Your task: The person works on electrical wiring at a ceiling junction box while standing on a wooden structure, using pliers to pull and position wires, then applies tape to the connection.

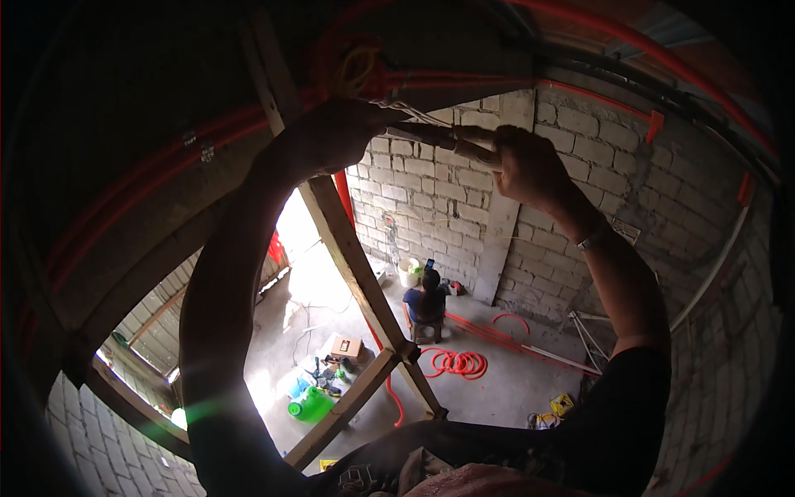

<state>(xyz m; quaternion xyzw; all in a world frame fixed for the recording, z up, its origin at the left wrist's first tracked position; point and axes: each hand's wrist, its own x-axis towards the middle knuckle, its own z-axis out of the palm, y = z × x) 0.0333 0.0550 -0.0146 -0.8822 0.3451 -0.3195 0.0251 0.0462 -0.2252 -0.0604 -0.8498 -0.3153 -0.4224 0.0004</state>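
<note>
Both my arms are raised overhead. My right hand (532,168) is closed round the handles of a tool that looks like pliers (437,137). The jaws point left, toward my left hand (335,139), which is a dark silhouette with its fingers closed at the ends of several thin wires (407,108). Deep shadow hides just how the fingers and jaws meet the wires. Right above my left hand is an orange box with a coil of yellow wire (358,70) at it.
Orange conduits (166,178) run along the dark ceiling. A wooden ladder-like frame (352,257) stands below me. Down on the floor, a person (427,298) sits on a chair near a block wall (596,149). An orange hose coil (455,364), a green jug (311,406) and a cardboard box (347,346) lie there.
</note>
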